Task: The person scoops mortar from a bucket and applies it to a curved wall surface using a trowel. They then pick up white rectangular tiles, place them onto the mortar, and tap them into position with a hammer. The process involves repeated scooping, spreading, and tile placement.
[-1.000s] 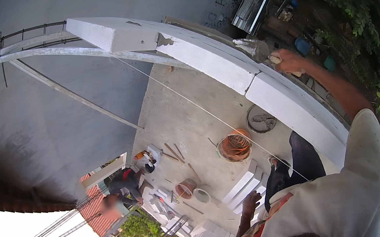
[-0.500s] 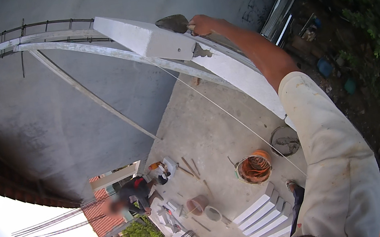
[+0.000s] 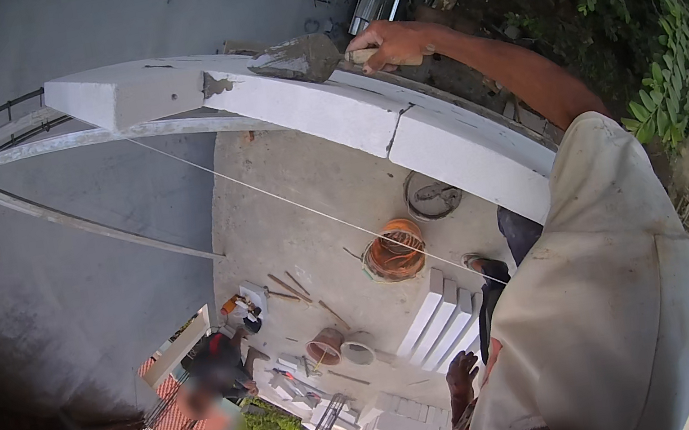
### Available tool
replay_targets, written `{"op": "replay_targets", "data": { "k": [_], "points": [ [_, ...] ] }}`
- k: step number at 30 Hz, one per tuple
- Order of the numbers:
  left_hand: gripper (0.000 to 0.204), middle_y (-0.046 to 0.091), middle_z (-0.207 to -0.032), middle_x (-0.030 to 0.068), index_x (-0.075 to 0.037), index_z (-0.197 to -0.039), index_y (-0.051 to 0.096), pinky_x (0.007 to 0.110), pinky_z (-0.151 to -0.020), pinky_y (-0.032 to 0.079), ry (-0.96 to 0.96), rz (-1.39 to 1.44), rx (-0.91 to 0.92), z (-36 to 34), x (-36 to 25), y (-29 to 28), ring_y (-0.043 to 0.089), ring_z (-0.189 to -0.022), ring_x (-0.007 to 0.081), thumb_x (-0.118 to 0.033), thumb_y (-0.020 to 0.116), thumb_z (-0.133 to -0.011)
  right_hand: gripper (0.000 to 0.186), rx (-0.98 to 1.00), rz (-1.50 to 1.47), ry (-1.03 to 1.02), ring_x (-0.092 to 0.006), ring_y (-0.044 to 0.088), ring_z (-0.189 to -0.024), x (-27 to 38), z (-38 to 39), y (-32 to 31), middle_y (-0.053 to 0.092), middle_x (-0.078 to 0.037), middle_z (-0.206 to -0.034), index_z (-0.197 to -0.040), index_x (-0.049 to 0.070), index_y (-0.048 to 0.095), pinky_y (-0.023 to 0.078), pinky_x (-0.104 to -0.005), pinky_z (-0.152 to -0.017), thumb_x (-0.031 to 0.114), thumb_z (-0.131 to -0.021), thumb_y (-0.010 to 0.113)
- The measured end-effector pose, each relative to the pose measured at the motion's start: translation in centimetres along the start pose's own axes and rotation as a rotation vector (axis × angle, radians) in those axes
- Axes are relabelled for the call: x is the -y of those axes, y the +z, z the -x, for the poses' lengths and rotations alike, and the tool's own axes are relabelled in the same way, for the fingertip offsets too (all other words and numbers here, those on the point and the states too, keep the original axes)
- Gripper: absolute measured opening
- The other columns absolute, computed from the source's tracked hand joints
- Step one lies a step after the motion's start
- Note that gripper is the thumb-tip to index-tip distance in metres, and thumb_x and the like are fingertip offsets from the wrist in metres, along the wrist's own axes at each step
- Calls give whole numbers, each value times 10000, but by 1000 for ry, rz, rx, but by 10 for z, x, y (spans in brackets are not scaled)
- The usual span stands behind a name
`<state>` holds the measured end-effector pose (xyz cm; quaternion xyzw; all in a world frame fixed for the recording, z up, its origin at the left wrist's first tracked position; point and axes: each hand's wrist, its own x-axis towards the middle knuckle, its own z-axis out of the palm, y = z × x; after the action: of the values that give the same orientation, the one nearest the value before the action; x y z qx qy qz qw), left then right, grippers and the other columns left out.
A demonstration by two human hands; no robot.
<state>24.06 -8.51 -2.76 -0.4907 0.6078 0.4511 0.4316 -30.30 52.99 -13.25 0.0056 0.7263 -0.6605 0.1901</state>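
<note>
A worker's right hand clenches a trowel heaped with wet mortar atop the white block wall at 12 o'clock. Mortar looks heavy, sloppy; best gripped by the handle. Left hand hangs released.

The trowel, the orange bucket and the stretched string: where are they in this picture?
trowel (image 3: 302, 58), head view, on its mortar-covered blade.
orange bucket (image 3: 394, 252), head view, on its rim, down on the concrete floor.
string (image 3: 288, 202), head view, on its middle stretch below the white blocks.
</note>
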Motion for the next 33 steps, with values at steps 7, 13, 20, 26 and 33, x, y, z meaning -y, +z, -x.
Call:
{"op": "replay_targets", "data": {
  "k": [7, 13, 20, 26, 33],
  "points": [
    [519, 673, -1355, 142, 1, -1500, 481, 422, -1005, 529, 48, -166, -17, -4, -46, -4, 671, -1225, 262, -304, 575, -1091, 352, -194, 152, 425, -207, 644, -768, -159, 344, 17, 733, -84, -878, -1145, 31, 756, 524, -415, -704, 143, -813, 791],
    [521, 679, -1337, 143, 8, -1490, 495, 414, -989, 540, 47, -361, 31, -25, -87, 4, 675, -1209, 257, -303, 592, -1083, 250, -126, 311, 811, -279, 630, -758, -198, 546, 65, 624, -156, -742, -876, -2, 638, 511, -453, -746, 156, -731, 765],
    [523, 683, -1330, 144, 11, -1483, 504, 406, -974, 548, 157, -595, 118, -16, -129, 17, 676, -1201, 255, -301, 607, -1076, 287, -311, 281, 543, -272, 642, -849, -101, 558, 85, 674, -145, -889, -1035, -6, 677, 514, -411, -816, 147, -819, 789],
    [530, 688, -1325, 143, 21, -1480, 515, 389, -957, 552, 228, -456, 118, -8, -151, 51, 684, -1181, 247, -296, 622, -1068, 346, -218, 151, 666, -324, 667, -945, -21, 511, 62, 702, -200, -1013, -1099, -10, 705, 511, -419, -889, 154, -810, 803],
    [562, 711, -1264, 142, 36, -1456, 544, 378, -937, 548, 343, -327, 64, -18, -137, 40, 695, -1149, 226, -337, 634, -1045, 307, -207, -71, 442, -110, 557, -671, 80, 418, 42, 616, -19, -803, -1171, -27, 720, 437, -296, -595, 94, -888, 721]
  ]
}}
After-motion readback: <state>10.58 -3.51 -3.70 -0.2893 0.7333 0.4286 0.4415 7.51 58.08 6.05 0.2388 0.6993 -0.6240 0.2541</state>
